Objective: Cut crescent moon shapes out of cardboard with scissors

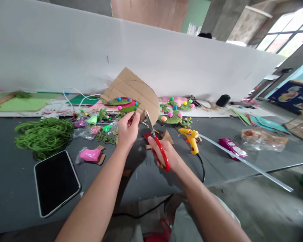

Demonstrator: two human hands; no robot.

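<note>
My left hand pinches the lower edge of a brown cardboard piece with a rounded, leaf-like outline and pencil lines, holding it upright above the grey table. My right hand grips red-handled scissors, fingers through the loops. The blades point up and touch the cardboard's lower right edge. Small cardboard offcuts lie on the table just under the hands.
A yellow glue gun with a black cord and a long clear glue stick lie to the right. A dark phone and green cord pile sit left. Pompom-decorated green pieces, plastic bags and a white partition stand behind.
</note>
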